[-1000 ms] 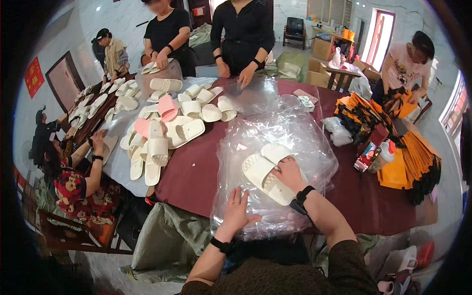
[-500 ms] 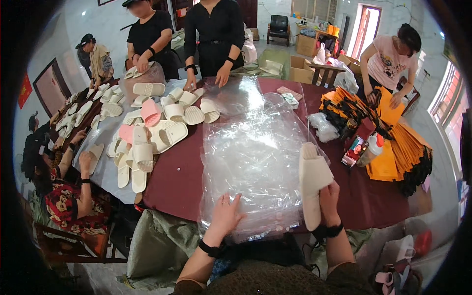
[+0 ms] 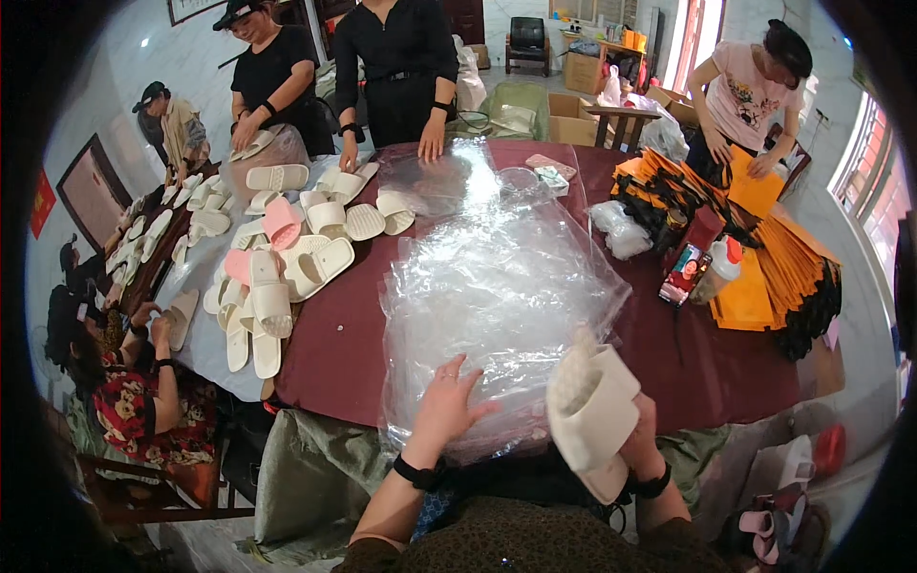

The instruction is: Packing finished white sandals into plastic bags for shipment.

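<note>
My right hand (image 3: 642, 441) grips a pair of cream slippers (image 3: 590, 409), held upright with their soles together near the table's front edge. My left hand (image 3: 449, 401) lies flat, fingers spread, on a stack of clear plastic bags (image 3: 497, 286) that covers the dark red table (image 3: 334, 353) in front of me. The slippers hang just right of the bag stack's near corner.
A pile of cream and pink slippers (image 3: 277, 248) lies at the left of the table. Orange bags (image 3: 764, 267) are heaped at the right beside a bottle (image 3: 718, 269). Several people stand or sit around the table. More footwear (image 3: 793, 477) lies on the floor at lower right.
My right hand has lifted the slippers off the plastic bags and drawn them toward me at the right. My left hand slid up onto the bag stack.
</note>
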{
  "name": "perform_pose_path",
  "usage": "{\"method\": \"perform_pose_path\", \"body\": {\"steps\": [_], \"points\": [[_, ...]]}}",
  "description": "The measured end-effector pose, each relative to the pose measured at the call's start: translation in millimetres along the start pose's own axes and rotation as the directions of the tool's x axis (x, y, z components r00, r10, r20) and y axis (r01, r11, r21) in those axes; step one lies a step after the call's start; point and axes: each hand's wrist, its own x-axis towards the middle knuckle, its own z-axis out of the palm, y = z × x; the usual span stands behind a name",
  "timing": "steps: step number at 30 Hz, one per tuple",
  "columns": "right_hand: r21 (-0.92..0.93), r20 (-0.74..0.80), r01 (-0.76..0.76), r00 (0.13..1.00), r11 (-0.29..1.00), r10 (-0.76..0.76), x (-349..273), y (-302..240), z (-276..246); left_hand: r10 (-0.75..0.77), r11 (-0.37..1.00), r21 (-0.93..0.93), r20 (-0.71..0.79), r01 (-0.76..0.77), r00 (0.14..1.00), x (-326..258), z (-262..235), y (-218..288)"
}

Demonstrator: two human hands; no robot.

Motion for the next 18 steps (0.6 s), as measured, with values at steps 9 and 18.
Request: {"method": "perform_pose_path", "body": {"steps": [9, 18], "points": [[-0.131, 0.425, 0.118, 0.904, 0.984, -0.052, -10.0, 27.3, 20.9, 0.064, 0.988, -0.146, 0.062, -0.054, 0.996, -2.1, 15.1, -8.1], [-0.518, 0.436, 0.229, 0.9, 0.824, 0.024, -17.9, 42.1, 37.9, 0.152, 0.973, -0.152, -0.135, -0.172, 0.979, 7.6, -0.4, 7.1]]}}
